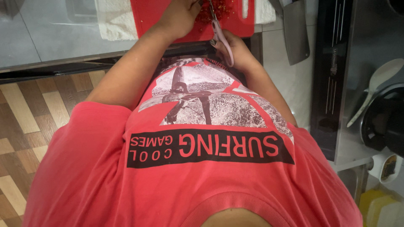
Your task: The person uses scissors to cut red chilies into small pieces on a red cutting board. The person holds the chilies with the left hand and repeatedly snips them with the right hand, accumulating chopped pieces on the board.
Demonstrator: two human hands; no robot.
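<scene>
Pink-handled scissors [221,40], light, rigid, slick; right hand [235,50] fingers wrapped round handles, left hand [179,19] pinning soft wet red chillies [212,10].

cutting board [235,23] on towel [113,21], cleaver [296,33] right of board, spoon [374,86] far right

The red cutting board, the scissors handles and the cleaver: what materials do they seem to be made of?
The cutting board looks like smooth plastic: even red colour with a moulded slot. The scissors in the right hand have glossy pink handles, probably plastic. The cleaver blade looks like brushed steel: dull grey with a soft sheen.
</scene>
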